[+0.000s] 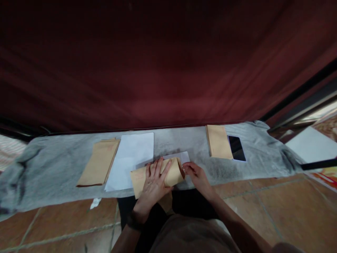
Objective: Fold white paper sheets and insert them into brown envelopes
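A brown paper envelope [173, 174] lies slantwise at the front edge of the cloth-covered surface, its right end bulging into an opening. My left hand [155, 181] rests flat across it, fingers spread, pressing it down. At the open end, my right hand [196, 177] has thumb and fingers pinched together by the envelope's mouth; what they grip is too small to make out. Partly under the envelope, a white sheet [183, 155] sticks out behind it.
Left of my hands lie white paper sheets [126, 154] and a stack of brown envelopes [98, 163]. Farther right, another brown envelope stack [219, 142] touches a dark phone [237, 148]. Grey cloth [179, 135] covers the narrow surface, and a red curtain [168, 80] hangs behind.
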`<action>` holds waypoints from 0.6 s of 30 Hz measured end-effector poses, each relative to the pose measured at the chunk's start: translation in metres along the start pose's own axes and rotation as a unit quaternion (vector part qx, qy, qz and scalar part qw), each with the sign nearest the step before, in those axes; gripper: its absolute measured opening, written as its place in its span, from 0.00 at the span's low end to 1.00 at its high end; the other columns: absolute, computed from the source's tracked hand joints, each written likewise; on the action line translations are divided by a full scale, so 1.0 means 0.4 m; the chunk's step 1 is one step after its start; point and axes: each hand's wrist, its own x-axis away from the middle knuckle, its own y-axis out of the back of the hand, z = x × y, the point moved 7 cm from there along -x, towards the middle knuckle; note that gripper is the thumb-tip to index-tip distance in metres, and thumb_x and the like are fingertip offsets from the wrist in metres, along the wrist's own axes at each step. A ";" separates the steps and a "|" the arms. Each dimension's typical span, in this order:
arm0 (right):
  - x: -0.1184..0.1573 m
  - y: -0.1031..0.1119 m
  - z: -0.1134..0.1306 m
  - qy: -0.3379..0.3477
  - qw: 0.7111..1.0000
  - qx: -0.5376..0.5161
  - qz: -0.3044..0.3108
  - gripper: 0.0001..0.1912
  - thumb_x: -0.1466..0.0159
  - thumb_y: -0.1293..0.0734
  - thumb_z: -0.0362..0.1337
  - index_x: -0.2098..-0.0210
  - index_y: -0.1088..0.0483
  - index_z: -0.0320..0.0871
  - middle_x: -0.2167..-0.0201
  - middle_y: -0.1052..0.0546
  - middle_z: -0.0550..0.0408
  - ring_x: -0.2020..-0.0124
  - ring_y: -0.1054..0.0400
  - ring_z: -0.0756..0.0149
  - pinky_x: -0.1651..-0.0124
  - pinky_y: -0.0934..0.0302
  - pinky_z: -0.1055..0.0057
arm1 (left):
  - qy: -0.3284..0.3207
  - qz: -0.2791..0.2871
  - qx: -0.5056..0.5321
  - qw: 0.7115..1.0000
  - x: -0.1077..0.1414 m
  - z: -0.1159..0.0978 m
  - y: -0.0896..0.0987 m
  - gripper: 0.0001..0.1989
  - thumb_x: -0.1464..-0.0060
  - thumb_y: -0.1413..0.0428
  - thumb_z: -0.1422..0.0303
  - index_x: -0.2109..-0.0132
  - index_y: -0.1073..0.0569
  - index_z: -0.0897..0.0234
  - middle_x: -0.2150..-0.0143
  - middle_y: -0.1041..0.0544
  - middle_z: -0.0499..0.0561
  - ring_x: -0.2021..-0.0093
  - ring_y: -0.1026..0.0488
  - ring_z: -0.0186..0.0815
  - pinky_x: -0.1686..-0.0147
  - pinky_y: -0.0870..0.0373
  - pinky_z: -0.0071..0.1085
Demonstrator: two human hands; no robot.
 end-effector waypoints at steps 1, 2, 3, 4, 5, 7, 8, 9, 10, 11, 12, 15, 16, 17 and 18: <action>0.001 -0.010 0.004 -0.008 1.000 -0.017 0.019 0.14 0.34 0.36 0.47 0.55 0.24 0.48 0.57 0.20 0.51 0.56 0.27 0.57 0.50 0.33 0.61 | 0.001 0.001 0.001 1.000 0.000 -0.001 0.002 0.54 0.54 0.31 0.54 0.26 0.46 0.59 0.26 0.45 0.67 0.31 0.42 0.62 0.32 0.52 0.59; 0.002 -0.022 0.005 -0.020 0.998 -0.033 0.042 0.16 0.34 0.35 0.48 0.53 0.23 0.48 0.55 0.19 0.51 0.55 0.27 0.57 0.49 0.33 0.61 | 0.002 0.001 0.001 1.000 0.001 -0.003 0.003 0.54 0.54 0.31 0.54 0.26 0.46 0.59 0.26 0.45 0.67 0.30 0.42 0.61 0.32 0.53 0.59; 0.003 -0.037 0.005 -0.033 0.996 -0.046 0.068 0.17 0.35 0.34 0.49 0.53 0.23 0.48 0.54 0.19 0.52 0.54 0.27 0.57 0.49 0.33 0.61 | 0.004 0.002 0.002 1.000 0.003 -0.004 0.004 0.54 0.54 0.31 0.54 0.26 0.47 0.58 0.25 0.46 0.67 0.30 0.43 0.61 0.31 0.54 0.60; 0.003 -0.052 0.004 -0.048 0.993 -0.056 0.095 0.17 0.37 0.32 0.50 0.54 0.23 0.48 0.55 0.19 0.52 0.54 0.27 0.57 0.48 0.34 0.60 | 0.004 0.003 0.003 1.000 0.006 -0.006 0.004 0.54 0.54 0.31 0.54 0.26 0.47 0.57 0.25 0.46 0.67 0.30 0.43 0.61 0.31 0.54 0.60; 0.004 -0.067 0.002 -0.065 0.988 -0.064 0.123 0.17 0.38 0.31 0.50 0.56 0.22 0.48 0.57 0.19 0.52 0.55 0.27 0.56 0.49 0.34 0.60 | 0.002 0.004 0.004 1.000 0.009 -0.009 0.002 0.54 0.54 0.31 0.54 0.26 0.47 0.56 0.25 0.46 0.66 0.29 0.44 0.61 0.31 0.55 0.60; 0.006 -0.090 0.002 -0.094 0.975 -0.087 0.179 0.17 0.41 0.28 0.51 0.58 0.21 0.47 0.60 0.19 0.53 0.55 0.27 0.57 0.48 0.35 0.61 | -0.011 0.010 0.011 1.000 0.018 -0.020 -0.005 0.52 0.54 0.30 0.56 0.26 0.46 0.55 0.25 0.47 0.65 0.29 0.45 0.61 0.31 0.53 0.59; 0.007 -0.097 0.003 -0.109 0.968 -0.103 0.202 0.17 0.42 0.27 0.51 0.59 0.21 0.47 0.61 0.19 0.54 0.56 0.27 0.57 0.48 0.35 0.61 | -0.019 0.015 0.015 1.000 0.022 -0.026 -0.011 0.52 0.53 0.30 0.57 0.26 0.45 0.54 0.25 0.47 0.64 0.28 0.45 0.60 0.31 0.52 0.57; 0.008 -0.103 0.003 -0.126 0.960 -0.119 0.221 0.18 0.43 0.26 0.51 0.59 0.21 0.47 0.61 0.19 0.54 0.56 0.27 0.57 0.48 0.34 0.61 | -0.027 0.021 0.020 0.999 0.026 -0.033 -0.018 0.51 0.53 0.31 0.58 0.27 0.45 0.53 0.25 0.46 0.63 0.29 0.45 0.60 0.32 0.50 0.56; 0.009 -0.107 0.003 -0.145 0.952 -0.133 0.235 0.19 0.44 0.26 0.52 0.59 0.21 0.47 0.61 0.19 0.54 0.57 0.27 0.57 0.49 0.34 0.61 | -0.032 0.028 0.024 0.999 0.029 -0.039 -0.025 0.51 0.53 0.31 0.58 0.27 0.45 0.52 0.25 0.46 0.62 0.29 0.44 0.59 0.32 0.49 0.56; 0.010 -0.109 0.002 -0.163 0.946 -0.140 0.244 0.20 0.44 0.26 0.52 0.59 0.20 0.46 0.62 0.19 0.54 0.58 0.27 0.57 0.50 0.33 0.61 | -0.034 0.036 0.028 0.998 0.031 -0.043 -0.032 0.51 0.53 0.30 0.58 0.27 0.45 0.51 0.26 0.45 0.63 0.29 0.44 0.59 0.32 0.48 0.56; 0.010 -0.110 -0.001 -0.180 0.941 -0.141 0.249 0.20 0.44 0.26 0.53 0.59 0.20 0.46 0.62 0.19 0.54 0.58 0.26 0.57 0.51 0.33 0.61 | -0.035 0.043 0.031 0.998 0.033 -0.045 -0.038 0.52 0.54 0.30 0.57 0.26 0.45 0.51 0.26 0.45 0.63 0.29 0.43 0.60 0.32 0.49 0.57; 0.017 -0.115 -0.010 -0.215 0.930 -0.151 0.259 0.21 0.45 0.24 0.54 0.59 0.21 0.46 0.61 0.18 0.52 0.56 0.25 0.56 0.49 0.33 0.60 | -0.049 0.061 0.029 0.997 0.038 -0.040 -0.043 0.56 0.56 0.29 0.51 0.26 0.47 0.51 0.26 0.46 0.65 0.28 0.45 0.61 0.32 0.55 0.63; 0.020 -0.117 -0.014 -0.228 0.923 -0.168 0.259 0.22 0.45 0.24 0.54 0.58 0.21 0.46 0.61 0.18 0.52 0.56 0.24 0.55 0.49 0.33 0.60 | -0.058 0.063 0.026 0.996 0.040 -0.034 -0.039 0.55 0.56 0.30 0.50 0.26 0.47 0.51 0.25 0.47 0.64 0.27 0.48 0.60 0.31 0.58 0.64; 0.024 -0.118 -0.018 -0.242 0.915 -0.191 0.259 0.23 0.45 0.24 0.55 0.57 0.21 0.45 0.61 0.18 0.51 0.56 0.24 0.55 0.48 0.33 0.59 | -0.067 0.065 0.021 0.995 0.042 -0.025 -0.034 0.55 0.54 0.31 0.50 0.26 0.48 0.51 0.24 0.49 0.64 0.26 0.50 0.60 0.31 0.60 0.65; 0.026 -0.118 -0.022 -0.254 0.908 -0.213 0.256 0.24 0.44 0.25 0.55 0.56 0.22 0.45 0.60 0.18 0.50 0.57 0.23 0.55 0.48 0.33 0.58 | -0.072 0.064 0.016 0.995 0.044 -0.012 -0.027 0.53 0.53 0.32 0.50 0.26 0.48 0.51 0.23 0.51 0.63 0.25 0.52 0.59 0.31 0.62 0.65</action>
